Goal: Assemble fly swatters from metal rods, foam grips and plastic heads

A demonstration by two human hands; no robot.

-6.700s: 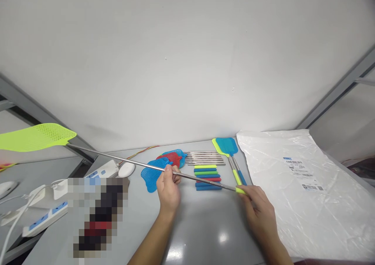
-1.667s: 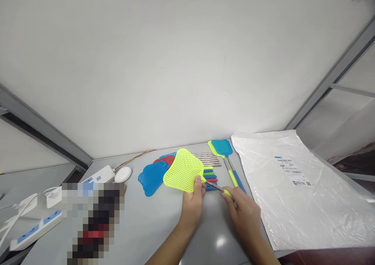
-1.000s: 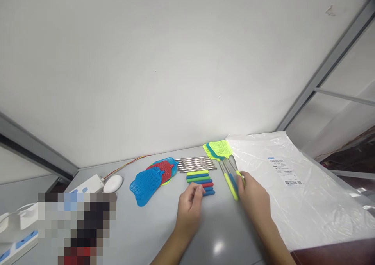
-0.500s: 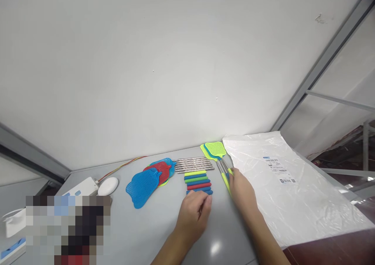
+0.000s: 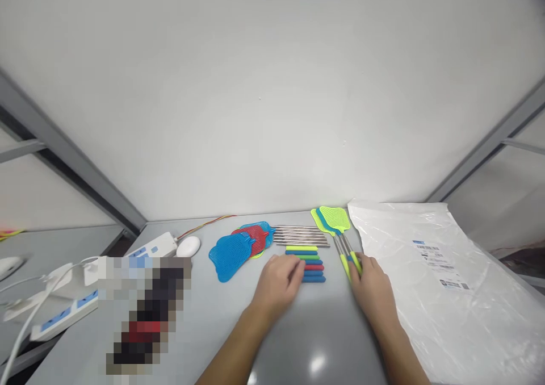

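My right hand (image 5: pixel 372 285) is closed around the handle of a yellow-green fly swatter (image 5: pixel 335 218). That swatter lies over a blue one and another yellow-green one, their handles side by side. Left of it, my left hand (image 5: pixel 279 283) is curled with fingers bent beside several coloured handle grips (image 5: pixel 313 274) and covers their left ends; the inside of this hand is hidden. Behind the grips lies a row of thin metal rods (image 5: pixel 300 236). Loose blue and red swatter heads (image 5: pixel 232 254) overlap to the left, with a bit of yellow-green beneath.
A white plastic package (image 5: pixel 395 294) with a label covers the table's right side. On the left are a round white object (image 5: pixel 188 247), power strips (image 5: pixel 63 317) with cables, and a blurred-out patch. A white wall (image 5: pixel 255 118) stands behind the grey table (image 5: pixel 323 334).
The view has turned left, so the table things sit further right. My left hand has moved left relative to the grips, uncovering more of the nearest one. My right hand stays at the swatter handles.
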